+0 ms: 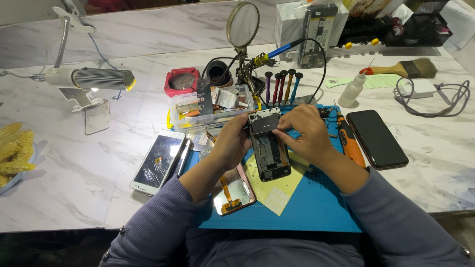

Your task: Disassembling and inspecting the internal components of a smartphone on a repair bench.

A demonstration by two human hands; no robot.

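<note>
Two hands hold an opened phone (267,146) above a blue mat (316,202) on the marble worktop (64,183). The left hand (231,143) grips the phone's left edge, fingers curled round it; the right hand (307,132) clasps the upper right corner, its fingertips (283,124) pressing on the top section. The phone lies back-open, dark inside, with a pale grey plate across its top and a black frame (its lower end points toward the person).

Just behind the phone stands a clear plastic box (213,106) holding a black flat packet upright, some white wrapped pieces and orange-handled bits. Behind that sit a red round tin (182,81) and a black cup (218,71). At the far edge, white cartons (292,24) stand with a dark circuit-patterned panel leaning on them. A small white squeeze bottle with a red cap (353,89) stands right of a row of coloured screwdrivers (282,85).

Under the phone lies a yellow-green sheet (277,190), and beside it a rose-coloured phone shell with an orange ribbon cable (233,190). A white phone (159,160) lies left of the mat, a black phone (377,138) right of it, with an orange tool (349,136) between. A bright lamp (96,79) shines from the left.
</note>
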